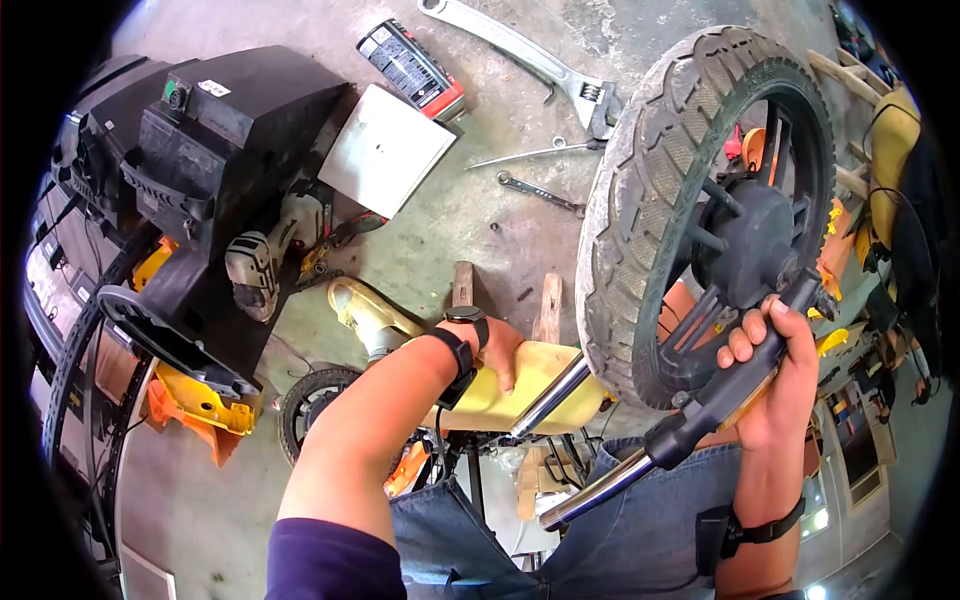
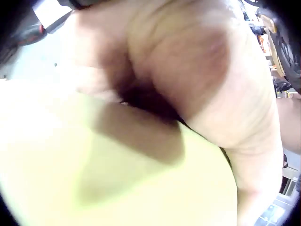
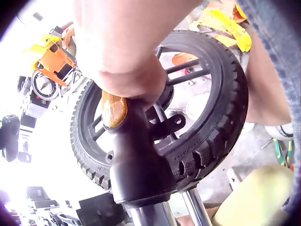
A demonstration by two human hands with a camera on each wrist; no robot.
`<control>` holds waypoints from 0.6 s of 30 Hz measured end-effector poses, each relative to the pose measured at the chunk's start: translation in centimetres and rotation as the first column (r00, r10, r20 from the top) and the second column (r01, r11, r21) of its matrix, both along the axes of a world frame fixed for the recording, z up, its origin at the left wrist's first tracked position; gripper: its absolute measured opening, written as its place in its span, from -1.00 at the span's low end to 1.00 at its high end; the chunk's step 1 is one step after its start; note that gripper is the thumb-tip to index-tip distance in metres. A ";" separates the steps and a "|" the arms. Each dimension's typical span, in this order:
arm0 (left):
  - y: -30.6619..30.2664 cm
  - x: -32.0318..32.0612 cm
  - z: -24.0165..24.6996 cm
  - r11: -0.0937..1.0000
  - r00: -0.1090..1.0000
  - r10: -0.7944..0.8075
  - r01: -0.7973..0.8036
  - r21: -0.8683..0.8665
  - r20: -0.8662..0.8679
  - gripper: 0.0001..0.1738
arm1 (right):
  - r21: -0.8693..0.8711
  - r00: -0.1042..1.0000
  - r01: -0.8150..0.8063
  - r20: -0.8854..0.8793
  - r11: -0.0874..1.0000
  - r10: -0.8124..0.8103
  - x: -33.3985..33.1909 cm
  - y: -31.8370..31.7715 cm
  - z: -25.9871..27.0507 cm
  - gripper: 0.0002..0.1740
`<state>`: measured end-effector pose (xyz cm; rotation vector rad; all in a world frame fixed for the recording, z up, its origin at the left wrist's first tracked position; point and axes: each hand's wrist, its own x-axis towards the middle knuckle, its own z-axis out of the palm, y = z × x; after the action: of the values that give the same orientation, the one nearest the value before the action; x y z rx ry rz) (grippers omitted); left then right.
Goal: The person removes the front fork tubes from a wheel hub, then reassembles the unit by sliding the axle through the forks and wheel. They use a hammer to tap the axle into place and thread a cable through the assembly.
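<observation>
The right hand (image 1: 775, 380) grips the black lower leg of a fork (image 1: 700, 415), fingers curled round it beside the wheel hub. A treaded tyre on a black spoked wheel (image 1: 640, 210) stands tilted at the right; two chrome tubes (image 1: 550, 395) run down-left from it. In the right wrist view an amber reflector (image 3: 114, 110) shows on the leg under the hand. The left hand (image 1: 498, 355) lies on a yellow panel (image 1: 475, 400), its thumb along the top and the other fingers hidden. The left wrist view shows the palm (image 2: 188, 61) against the yellow surface (image 2: 141, 188).
On the floor lie a large adjustable wrench (image 1: 530, 50), a smaller wrench (image 1: 540, 192), a screwdriver, a red-and-black can (image 1: 410, 70) and a white square plate (image 1: 387, 150). A power drill (image 1: 255, 270) and black casings (image 1: 230, 130) are at the left. Wooden blocks (image 1: 548, 310) stand behind the panel.
</observation>
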<state>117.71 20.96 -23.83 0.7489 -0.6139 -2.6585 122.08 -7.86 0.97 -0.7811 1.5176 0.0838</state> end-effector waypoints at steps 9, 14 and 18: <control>2.3 -8.5 3.2 0.991 0.997 0.065 -0.060 0.117 -0.039 -0.36 | 0.059 0.998 0.056 0.021 0.997 -0.057 0.2 0.0 0.2 -0.86; 6.3 -14.6 3.3 0.952 0.953 0.279 -0.260 0.160 -0.115 -0.40 | 0.032 0.999 0.035 0.021 0.999 -0.036 0.9 0.6 0.1 -0.85; 6.2 -14.5 3.8 0.958 0.958 0.274 -0.265 0.113 -0.082 -0.40 | 0.031 1.000 0.002 0.031 1.000 -0.003 2.1 1.3 0.5 -0.88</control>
<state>103.23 27.16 -20.03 0.6724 -0.3266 -2.4687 124.20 -6.58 1.50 -0.7521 1.4848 0.0930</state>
